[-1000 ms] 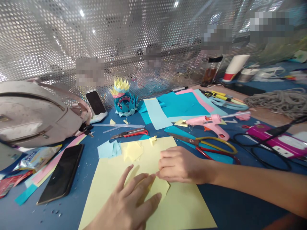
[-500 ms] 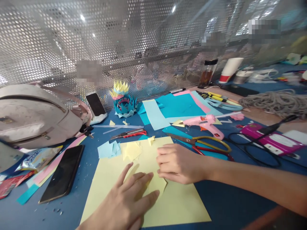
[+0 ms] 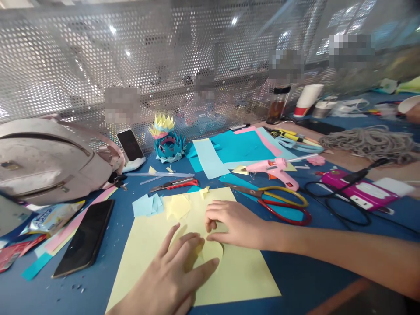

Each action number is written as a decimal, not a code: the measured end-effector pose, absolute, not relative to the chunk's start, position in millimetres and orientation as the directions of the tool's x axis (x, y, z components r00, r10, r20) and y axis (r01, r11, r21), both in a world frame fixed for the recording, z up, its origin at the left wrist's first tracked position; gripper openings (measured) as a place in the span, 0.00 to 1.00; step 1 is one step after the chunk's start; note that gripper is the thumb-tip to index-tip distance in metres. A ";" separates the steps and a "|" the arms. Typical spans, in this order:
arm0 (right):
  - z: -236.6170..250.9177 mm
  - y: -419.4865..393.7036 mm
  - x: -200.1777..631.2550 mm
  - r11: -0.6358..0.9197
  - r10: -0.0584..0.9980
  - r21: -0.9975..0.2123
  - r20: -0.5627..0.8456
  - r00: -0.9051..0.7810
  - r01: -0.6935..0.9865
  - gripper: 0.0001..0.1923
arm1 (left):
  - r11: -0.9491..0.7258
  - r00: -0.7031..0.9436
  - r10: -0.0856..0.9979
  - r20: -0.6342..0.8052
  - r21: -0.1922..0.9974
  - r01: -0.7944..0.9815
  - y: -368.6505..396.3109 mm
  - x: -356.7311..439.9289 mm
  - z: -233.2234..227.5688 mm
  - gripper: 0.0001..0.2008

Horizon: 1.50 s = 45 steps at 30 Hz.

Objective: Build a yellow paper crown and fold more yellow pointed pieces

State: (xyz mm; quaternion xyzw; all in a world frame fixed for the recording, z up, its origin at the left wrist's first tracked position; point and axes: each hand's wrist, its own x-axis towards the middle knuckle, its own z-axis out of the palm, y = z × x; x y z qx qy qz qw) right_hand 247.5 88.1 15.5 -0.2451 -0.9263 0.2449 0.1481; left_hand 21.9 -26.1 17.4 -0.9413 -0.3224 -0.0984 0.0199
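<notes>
A large pale-yellow sheet (image 3: pixel 243 280) lies flat beneath both hands. On it, a smaller yellow paper piece (image 3: pixel 213 251) is bent over, its right edge rounded. My left hand (image 3: pixel 177 267) rests on this piece, fingers spread and palm down. At its upper edge, my right hand (image 3: pixel 229 223) has curled fingers, with the thumb and fingertips close together on the paper; the exact contact is partly hidden. Above my left hand are small yellow paper squares (image 3: pixel 179 206) and light-blue squares (image 3: pixel 147 205).
Scissors (image 3: pixel 282 199), a pink glue gun (image 3: pixel 272 168) and a red utility knife (image 3: pixel 177 184) lie beyond the sheet. A folded-paper lotus (image 3: pixel 169 146) stands by the perforated screen. To the left are a phone (image 3: pixel 85 236) and backpack (image 3: pixel 49 157); a purple power strip (image 3: pixel 357 188) is right.
My right hand has shifted slightly left, its fist loosening so thumb and fingers show apart at the base. The small paper's pointed right corner now shows as a rounded bend. My left hand stays put.
</notes>
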 end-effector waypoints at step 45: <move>11.2 80.0 241.5 0.719 0.552 -0.597 0.182 -0.814 0.355 0.06 | -0.802 0.758 0.560 0.334 -0.013 0.598 -19.2 19.9 4.8 0.26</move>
